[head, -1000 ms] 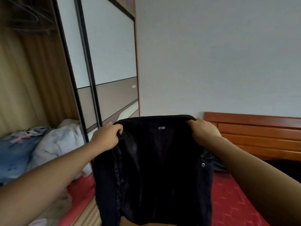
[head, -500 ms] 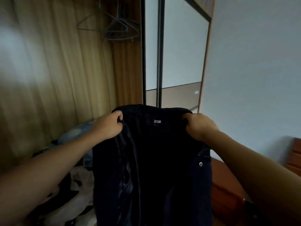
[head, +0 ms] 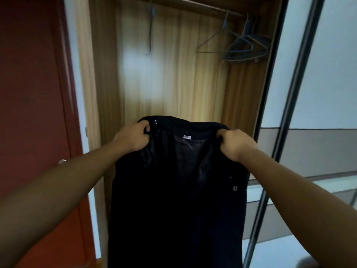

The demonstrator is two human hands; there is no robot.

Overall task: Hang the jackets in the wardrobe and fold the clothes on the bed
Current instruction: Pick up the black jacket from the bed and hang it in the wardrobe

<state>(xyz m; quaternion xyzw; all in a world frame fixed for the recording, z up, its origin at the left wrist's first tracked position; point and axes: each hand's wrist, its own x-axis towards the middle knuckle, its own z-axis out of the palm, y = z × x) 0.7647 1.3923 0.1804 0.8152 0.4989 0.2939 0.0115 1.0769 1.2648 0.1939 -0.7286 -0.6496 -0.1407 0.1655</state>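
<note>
Item: black jacket (head: 173,200) below wardrobe rail (head: 193,4). I see left hand (head: 133,138), right hand (head: 235,144) gripping collar, fingers (head: 144,126) curled. Risk: freeing one for hangers (head: 245,47), jacket slumps.

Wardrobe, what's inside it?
A rail with empty hangers and a wooden back wall. The black jacket, gripped by the left hand and right hand, covers the lower part, hiding whatever's there.

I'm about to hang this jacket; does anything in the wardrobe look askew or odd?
Nothing damaged. The empty hangers bunch up, tilted, at the right end of the rail; left hand and right hand grip the black jacket.
</note>
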